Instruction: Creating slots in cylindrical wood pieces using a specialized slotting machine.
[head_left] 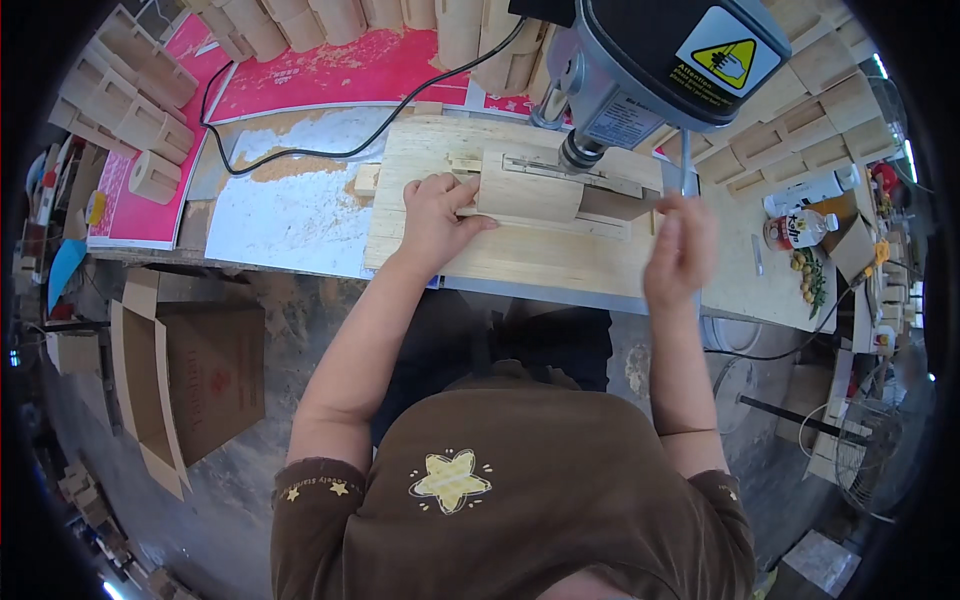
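Drill press above a wooden board, with the curved wooden block beneath its chuck.
Your part-open left hand braces the block's left end; your right curls beside the lever, its hold unclear. Slack left-hand pressure could let the block shift.

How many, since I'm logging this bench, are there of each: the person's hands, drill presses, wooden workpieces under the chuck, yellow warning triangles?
Hands: 2, left hand and right hand
Drill press: 1
Wooden workpiece under it: 1
Yellow warning triangle: 1
Total: 5
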Tool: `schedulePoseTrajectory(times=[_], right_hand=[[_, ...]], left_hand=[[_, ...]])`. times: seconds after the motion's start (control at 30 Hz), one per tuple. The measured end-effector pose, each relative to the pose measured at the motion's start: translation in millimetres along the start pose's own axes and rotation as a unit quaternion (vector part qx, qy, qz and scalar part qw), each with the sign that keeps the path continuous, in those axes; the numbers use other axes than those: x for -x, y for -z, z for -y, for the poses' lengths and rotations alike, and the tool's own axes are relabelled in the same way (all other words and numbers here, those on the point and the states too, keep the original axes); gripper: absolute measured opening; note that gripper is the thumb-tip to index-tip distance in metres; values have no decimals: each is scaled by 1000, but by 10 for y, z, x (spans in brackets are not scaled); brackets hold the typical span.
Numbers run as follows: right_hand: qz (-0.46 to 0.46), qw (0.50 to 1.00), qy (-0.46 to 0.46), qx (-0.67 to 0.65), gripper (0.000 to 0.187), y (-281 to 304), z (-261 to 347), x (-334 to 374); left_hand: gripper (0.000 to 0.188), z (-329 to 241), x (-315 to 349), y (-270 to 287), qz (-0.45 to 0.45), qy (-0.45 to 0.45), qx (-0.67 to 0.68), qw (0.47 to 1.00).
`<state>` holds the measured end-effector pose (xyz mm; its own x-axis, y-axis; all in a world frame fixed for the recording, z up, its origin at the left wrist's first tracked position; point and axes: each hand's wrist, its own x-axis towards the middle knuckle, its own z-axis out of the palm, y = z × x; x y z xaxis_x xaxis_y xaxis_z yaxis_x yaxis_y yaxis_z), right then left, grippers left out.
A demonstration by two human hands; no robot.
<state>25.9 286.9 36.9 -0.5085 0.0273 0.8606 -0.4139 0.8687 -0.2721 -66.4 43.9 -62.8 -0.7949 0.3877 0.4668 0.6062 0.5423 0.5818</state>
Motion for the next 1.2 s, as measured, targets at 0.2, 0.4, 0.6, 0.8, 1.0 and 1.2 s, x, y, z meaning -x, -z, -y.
schedulePoseTrajectory(times=[0.2, 0.4, 0.6, 0.8, 1.0, 1.2], right_hand=[[6, 985, -170, -5, 28, 271, -108, -1425], [81, 991, -106, 8, 26, 129, -483, -1723], [47, 982, -178, -46, 21, 362, 249, -1222], [26, 984, -170, -47, 21, 183, 214, -268], [-41, 988, -115, -95, 25, -190, -437, 565], [-10, 994, -29, -107, 26, -256, -431, 409]], left_hand=[[38, -154, -36, -99, -9, -21, -31, 999], [53, -262, -45, -289, 21, -13, 12, 1000], [55, -177, -86, -244, 11, -19, 12, 1000], [36, -103, -61, -313, -39, -46, 24, 998], [43, -122, -48, -749, -51, -47, -2, 998], [57, -134, 27, -544, -13, -2, -18, 1000]])
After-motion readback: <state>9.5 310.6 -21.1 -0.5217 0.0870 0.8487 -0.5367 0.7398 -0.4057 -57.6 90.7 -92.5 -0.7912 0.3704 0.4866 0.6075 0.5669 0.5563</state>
